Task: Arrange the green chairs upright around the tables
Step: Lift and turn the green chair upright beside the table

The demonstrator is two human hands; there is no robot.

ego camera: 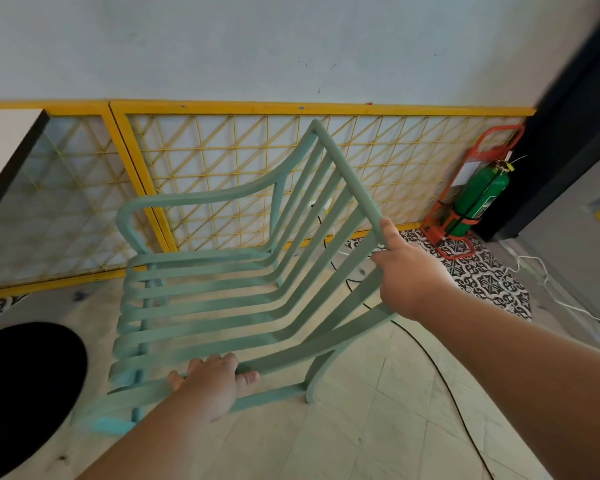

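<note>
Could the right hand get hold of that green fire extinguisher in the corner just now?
Probably not as things stand. The right hand grips the back of the green chair, and the fire extinguisher stands well beyond it in the corner. Nothing stands between them, though.

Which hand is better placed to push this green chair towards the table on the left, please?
Probably the right hand: it grips the green chair's backrest rail, on the side away from the table. The left hand only holds the near armrest.
</note>
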